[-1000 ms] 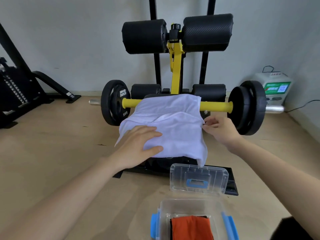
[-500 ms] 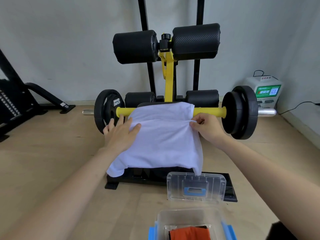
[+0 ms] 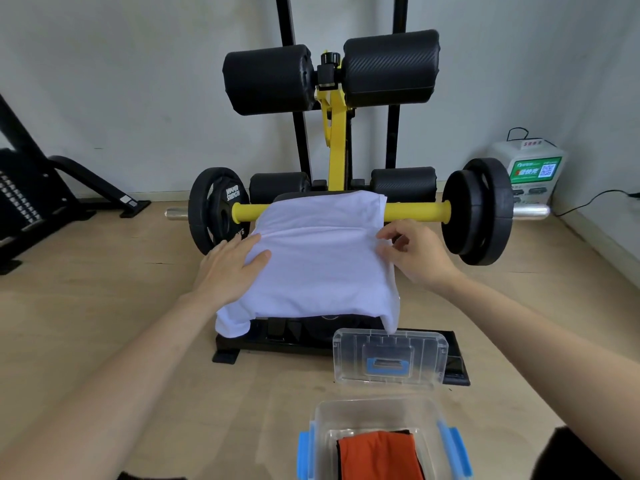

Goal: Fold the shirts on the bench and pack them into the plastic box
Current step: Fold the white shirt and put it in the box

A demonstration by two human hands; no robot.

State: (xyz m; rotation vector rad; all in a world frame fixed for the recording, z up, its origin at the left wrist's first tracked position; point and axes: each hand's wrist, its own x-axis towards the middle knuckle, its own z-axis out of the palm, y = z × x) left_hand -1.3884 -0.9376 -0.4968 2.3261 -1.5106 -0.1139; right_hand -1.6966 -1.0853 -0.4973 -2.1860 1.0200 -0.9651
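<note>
A white shirt lies partly folded over the black bench, its lower corners hanging off the front. My left hand rests flat against the shirt's left edge, fingers straight and thumb on top of the cloth. At the right edge, my right hand has its fingers curled and pinches the fabric between thumb and forefinger. On the floor in front stands the clear plastic box with blue latches. A folded orange shirt lies inside it on something dark.
The box's clear lid leans upright against the bench base. A yellow barbell with black weight plates crosses behind the shirt, with padded rollers above. A white device stands at the right wall and black gym equipment at the left.
My left hand slid from the middle of the shirt to its left edge and flattened there. My right hand stayed at the right edge, pinching the cloth. The view shifted slightly.
</note>
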